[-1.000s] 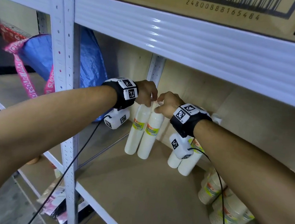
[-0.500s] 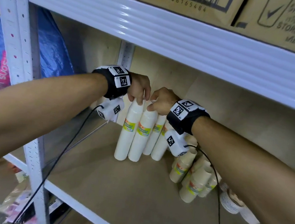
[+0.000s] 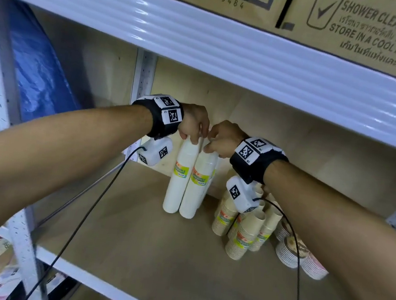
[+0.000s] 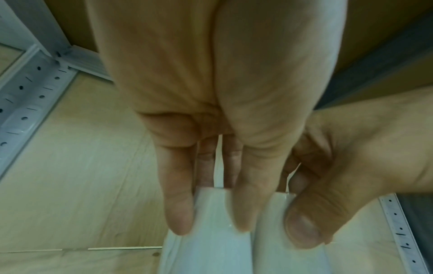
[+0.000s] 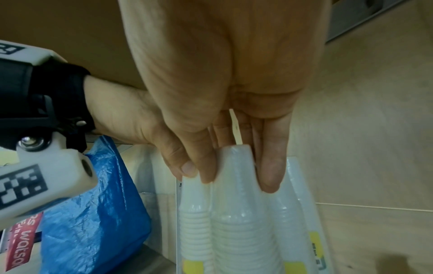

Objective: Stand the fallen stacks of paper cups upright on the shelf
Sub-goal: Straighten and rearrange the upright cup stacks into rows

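Note:
Two tall wrapped stacks of white paper cups stand upright side by side on the wooden shelf. My left hand grips the top of the left stack, its fingers down both sides of the stack. My right hand pinches the top of the right stack, its fingers closed round the wrapped tip. Further white stacks stand behind these two. Right of them, several shorter beige cup stacks lean on each other.
Paper plates or bowls lie stacked at the shelf's right. A white steel beam with cardboard boxes above hangs close over my hands. A blue bag sits beyond the white upright on the left.
The head view has swung right and closer. Both hands stay on the tops of the two white stacks, which stand a little straighter and tighter together than a second ago.

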Available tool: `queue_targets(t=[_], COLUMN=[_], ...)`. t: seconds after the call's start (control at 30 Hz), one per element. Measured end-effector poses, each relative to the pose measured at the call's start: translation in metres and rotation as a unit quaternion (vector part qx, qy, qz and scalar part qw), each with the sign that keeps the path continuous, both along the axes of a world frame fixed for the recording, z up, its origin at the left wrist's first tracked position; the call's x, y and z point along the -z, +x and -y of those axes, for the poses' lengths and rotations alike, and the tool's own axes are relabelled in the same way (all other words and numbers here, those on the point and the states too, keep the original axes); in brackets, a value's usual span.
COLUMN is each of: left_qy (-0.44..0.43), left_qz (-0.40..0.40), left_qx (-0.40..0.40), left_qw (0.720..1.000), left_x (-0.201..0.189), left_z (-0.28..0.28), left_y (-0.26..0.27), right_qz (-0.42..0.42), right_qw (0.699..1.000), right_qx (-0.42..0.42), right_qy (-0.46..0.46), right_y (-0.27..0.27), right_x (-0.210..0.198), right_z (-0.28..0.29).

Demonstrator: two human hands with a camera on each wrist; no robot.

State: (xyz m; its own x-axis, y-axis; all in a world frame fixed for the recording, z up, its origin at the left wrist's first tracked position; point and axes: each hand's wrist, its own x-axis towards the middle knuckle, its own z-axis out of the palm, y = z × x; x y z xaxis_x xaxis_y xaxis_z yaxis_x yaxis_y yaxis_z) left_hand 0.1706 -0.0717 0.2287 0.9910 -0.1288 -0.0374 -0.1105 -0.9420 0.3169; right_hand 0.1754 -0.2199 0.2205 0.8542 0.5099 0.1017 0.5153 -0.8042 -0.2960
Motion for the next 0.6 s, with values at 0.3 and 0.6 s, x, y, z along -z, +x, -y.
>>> queue_targets(t=[0.3,0.6], left_qy=[-0.009,-0.004], left_qz=[0.009,0.002], left_qx=[0.009,0.006], left_qw=[1.000,1.000], left_x=[0.008,0.010], left_z=[0.008,0.011], left_y=[0.008,0.009], right_qz=[-0.011,-0.015], right_qw=[1.000,1.000], right_qx=[0.000,0.001], right_qy=[0.004,-0.006], right_y=[0.010,0.014], right_x=[0.010,0.013], right_z=[0.010,0.012])
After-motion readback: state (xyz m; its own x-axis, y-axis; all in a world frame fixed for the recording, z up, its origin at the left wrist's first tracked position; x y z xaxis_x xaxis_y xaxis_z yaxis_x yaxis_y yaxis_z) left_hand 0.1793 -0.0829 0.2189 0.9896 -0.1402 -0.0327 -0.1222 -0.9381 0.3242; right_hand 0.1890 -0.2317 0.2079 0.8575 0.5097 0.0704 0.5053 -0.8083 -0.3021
